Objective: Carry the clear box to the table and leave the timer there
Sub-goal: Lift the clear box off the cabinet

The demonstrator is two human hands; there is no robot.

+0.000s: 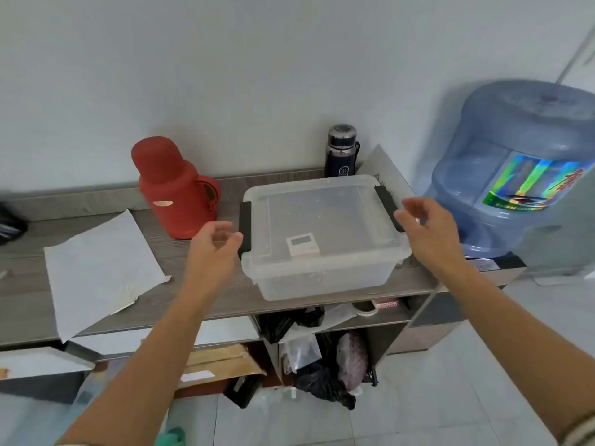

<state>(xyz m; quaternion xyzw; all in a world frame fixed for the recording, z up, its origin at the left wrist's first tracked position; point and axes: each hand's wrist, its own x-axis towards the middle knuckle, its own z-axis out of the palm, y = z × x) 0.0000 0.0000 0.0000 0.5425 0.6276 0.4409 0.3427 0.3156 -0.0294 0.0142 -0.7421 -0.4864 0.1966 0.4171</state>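
Observation:
A clear plastic box with a lid and two black side latches rests on a grey wooden cabinet top. A small white timer shows through the lid near the box's front. My left hand hovers at the left latch, fingers curled and apart, holding nothing. On the other side, my right hand is spread open beside the right latch, close to it but not gripping.
A red thermos jug stands left of the box, a dark flask behind it. White paper sheets lie on the left. A large blue water bottle sits on the right. Bags and cartons fill the shelves below.

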